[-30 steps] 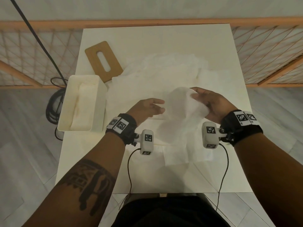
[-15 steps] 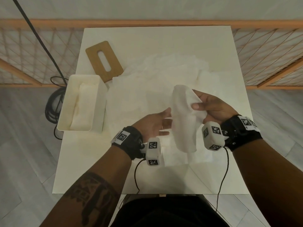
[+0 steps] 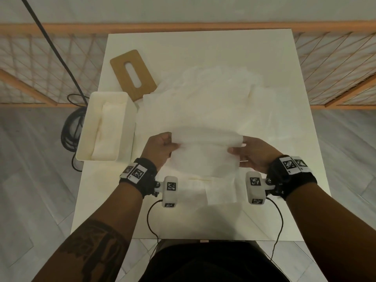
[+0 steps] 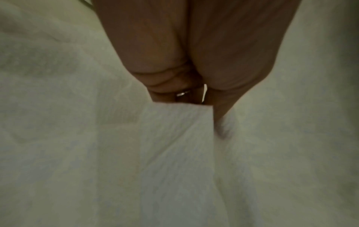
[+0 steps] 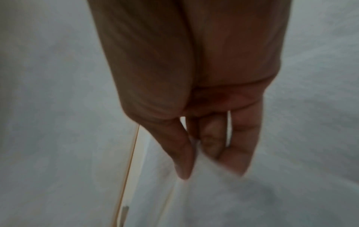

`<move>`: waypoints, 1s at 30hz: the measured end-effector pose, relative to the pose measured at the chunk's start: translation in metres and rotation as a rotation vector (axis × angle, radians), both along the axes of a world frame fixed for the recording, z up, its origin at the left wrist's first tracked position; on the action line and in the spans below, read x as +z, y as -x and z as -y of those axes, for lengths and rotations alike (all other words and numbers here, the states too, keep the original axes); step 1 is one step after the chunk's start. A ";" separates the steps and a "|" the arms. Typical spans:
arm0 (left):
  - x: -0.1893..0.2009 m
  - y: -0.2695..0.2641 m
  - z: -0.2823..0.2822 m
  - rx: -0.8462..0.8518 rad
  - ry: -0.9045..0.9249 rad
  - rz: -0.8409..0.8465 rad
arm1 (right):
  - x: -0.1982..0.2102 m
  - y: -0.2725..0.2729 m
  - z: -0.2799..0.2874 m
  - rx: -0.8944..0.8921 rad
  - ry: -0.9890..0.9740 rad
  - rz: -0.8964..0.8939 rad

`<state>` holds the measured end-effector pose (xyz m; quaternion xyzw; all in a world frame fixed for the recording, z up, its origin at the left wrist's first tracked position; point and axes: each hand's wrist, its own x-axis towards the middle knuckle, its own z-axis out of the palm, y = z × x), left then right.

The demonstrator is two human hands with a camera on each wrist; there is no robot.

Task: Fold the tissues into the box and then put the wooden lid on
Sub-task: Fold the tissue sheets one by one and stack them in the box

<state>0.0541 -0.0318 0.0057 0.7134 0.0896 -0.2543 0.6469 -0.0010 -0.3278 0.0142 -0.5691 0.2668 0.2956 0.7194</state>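
A white tissue [image 3: 205, 153] is stretched between both hands above the near middle of the table. My left hand [image 3: 162, 148] pinches its left edge, and the left wrist view shows a tissue corner [image 4: 174, 122] under the curled fingers [image 4: 165, 86]. My right hand [image 3: 250, 153] pinches the right edge; thumb and fingers [image 5: 184, 153] close on the sheet [image 5: 213, 184]. The white box [image 3: 89, 139] stands at the table's left edge with folded tissues [image 3: 107, 129] inside. The wooden lid [image 3: 132, 74], with an oval slot, lies flat behind the box.
A heap of loose tissues [image 3: 203, 98] covers the middle of the white table [image 3: 203, 49]. One flat tissue [image 3: 221, 192] lies under the hands. A black cable [image 3: 71, 127] is coiled on the floor left of the box. A wooden lattice rail [image 3: 335, 64] runs behind.
The tissue hung bunched from the right hand half a second ago. The left hand has taken its other edge, and both hands have drawn it out wide between them.
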 end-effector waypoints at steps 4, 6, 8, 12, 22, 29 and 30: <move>-0.011 0.006 -0.009 -0.062 -0.121 -0.013 | -0.004 0.011 -0.002 0.062 0.180 0.150; -0.014 0.009 -0.014 -0.136 -0.141 -0.050 | -0.005 0.019 -0.002 0.085 0.199 0.156; -0.013 0.013 -0.015 -0.126 -0.057 -0.139 | -0.007 0.028 -0.002 0.097 0.168 0.125; 0.001 0.019 -0.014 -0.106 0.110 -0.282 | -0.006 0.043 -0.002 0.002 0.048 0.056; -0.013 0.016 -0.003 -0.280 -0.506 0.212 | -0.026 0.046 -0.020 0.153 0.787 0.255; -0.024 0.010 0.002 -0.465 -0.681 0.333 | -0.033 0.027 -0.027 0.406 0.973 0.314; -0.026 0.008 0.002 -0.475 -0.695 0.344 | -0.033 0.025 -0.027 0.408 0.992 0.305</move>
